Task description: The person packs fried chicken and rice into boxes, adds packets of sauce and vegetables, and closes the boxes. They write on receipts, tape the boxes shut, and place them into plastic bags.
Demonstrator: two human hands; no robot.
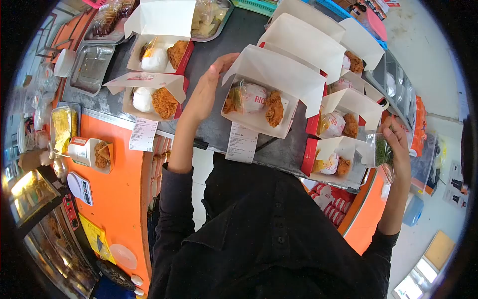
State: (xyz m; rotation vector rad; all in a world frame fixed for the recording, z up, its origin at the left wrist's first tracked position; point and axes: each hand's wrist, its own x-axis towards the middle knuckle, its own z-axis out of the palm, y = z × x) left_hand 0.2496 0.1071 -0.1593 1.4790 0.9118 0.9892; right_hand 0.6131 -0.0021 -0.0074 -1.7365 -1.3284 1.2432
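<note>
My left hand (206, 89) is open beside the middle box (279, 130), fingers at its raised lid (284, 74). That box holds a wrapped rice pack (253, 97) and fried chicken (274, 108). At the right, my right hand (396, 142) is closed on a small clear bag of green vegetables (383, 151), next to the front right box (307, 158) with a wrapped pack (327, 163) and chicken (343, 166). Another open box (332, 123) stands behind it. A receipt (241, 143) hangs below the middle box.
Two open meal boxes (185, 97) (188, 55) stand at the left with white rice and chicken. A metal tray (92, 68) lies farther left. More lidded boxes (348, 42), a blue basket edge (361, 31) and clear containers (393, 84) are at the back right.
</note>
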